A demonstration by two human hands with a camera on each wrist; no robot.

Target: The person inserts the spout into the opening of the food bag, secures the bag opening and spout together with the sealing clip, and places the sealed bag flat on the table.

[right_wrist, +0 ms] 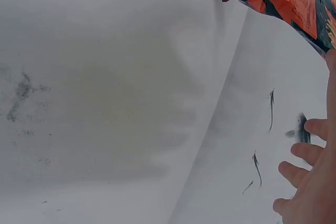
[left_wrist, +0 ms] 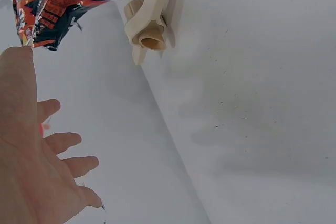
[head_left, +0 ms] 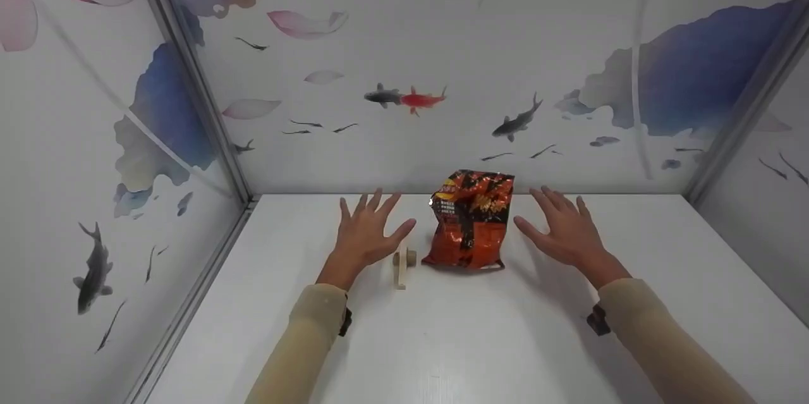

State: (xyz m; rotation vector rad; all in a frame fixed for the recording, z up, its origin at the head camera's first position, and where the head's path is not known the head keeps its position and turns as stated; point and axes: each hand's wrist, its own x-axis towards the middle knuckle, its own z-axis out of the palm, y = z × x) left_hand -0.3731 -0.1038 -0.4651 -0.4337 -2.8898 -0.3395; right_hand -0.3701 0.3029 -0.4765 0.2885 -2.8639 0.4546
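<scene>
An orange-and-black snack bag (head_left: 471, 220) stands upright near the back of the table, its crinkled shiny front toward me. My left hand (head_left: 366, 233) is held to the left of the bag, fingers spread and holding nothing. Just below its thumb in the head view, a beige plastic piece (left_wrist: 149, 19) stands on the table, a long narrow bar with a round hollow spout. My right hand (head_left: 565, 233) is to the right of the bag, also with spread fingers and nothing in it. Both thumbs point in toward the bag.
The white table (head_left: 404, 353) runs back to a wall (head_left: 404, 157) printed with fish, petals and blue leaves. Side panels stand at left and right, with a metal frame post (head_left: 189, 75) at the left corner. Dark smudges (right_wrist: 22, 95) mark the tabletop.
</scene>
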